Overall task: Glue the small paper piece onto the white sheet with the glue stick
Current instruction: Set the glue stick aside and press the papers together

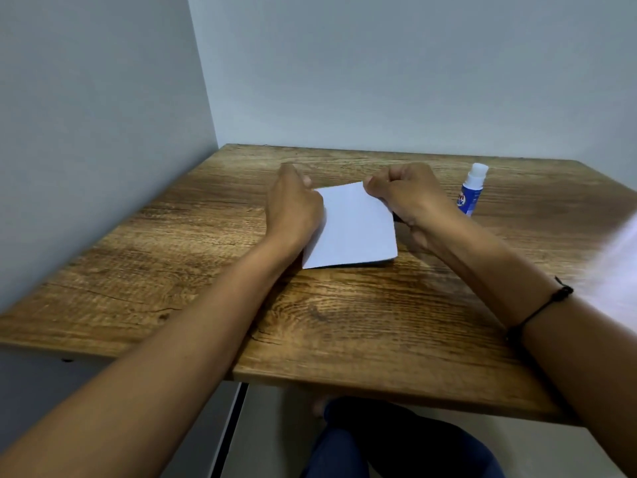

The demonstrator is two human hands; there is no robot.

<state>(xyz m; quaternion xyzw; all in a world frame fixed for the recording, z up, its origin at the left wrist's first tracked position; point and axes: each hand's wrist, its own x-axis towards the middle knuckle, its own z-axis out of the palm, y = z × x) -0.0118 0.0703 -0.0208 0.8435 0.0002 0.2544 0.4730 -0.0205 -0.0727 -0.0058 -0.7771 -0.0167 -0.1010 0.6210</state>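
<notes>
Just one head cam, worn up high, looked forward and down over the wooden table toward the wall corner, pretty close, forearms filling the lower frame.

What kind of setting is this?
Probably a small desk tucked into a room corner, home or office: a wood-grain table meeting two plain grey walls, with only a white sheet and a glue stick on it.

Both hands hold the white sheet on the wooden counter: left hand and right hand pinch its far corners. The glue stick stands just right of the right fingers.
</notes>
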